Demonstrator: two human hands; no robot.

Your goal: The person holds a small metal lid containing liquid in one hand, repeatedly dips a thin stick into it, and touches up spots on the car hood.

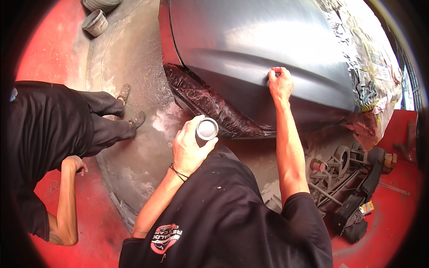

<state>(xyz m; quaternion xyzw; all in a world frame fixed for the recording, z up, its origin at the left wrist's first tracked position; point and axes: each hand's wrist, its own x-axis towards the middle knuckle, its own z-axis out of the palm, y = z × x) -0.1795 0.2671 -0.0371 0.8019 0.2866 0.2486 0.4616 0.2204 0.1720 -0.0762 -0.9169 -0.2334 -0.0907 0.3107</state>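
My left hand (pixel 187 147) is wrapped round a small open can (pixel 207 129) with a pale grey inside, held near my body in front of the car's edge. My right arm reaches out over the dark grey car hood (pixel 250 35). At the hood's raised crease, my right hand (pixel 281 85) is closed in a pinch, fingertips at the surface. A small dark bit shows between thumb and fingers, too little to name. Dark plastic film (pixel 210 100) covers the headlight area at the hood's near left edge.
Taped plastic and paper masking (pixel 375 62) covers the car on the right. A person in dark clothes (pixel 49 125) stands at left. Metal car parts with a red can (pixel 317 165) lie at lower right. A bucket (pixel 95 23) stands at the upper left.
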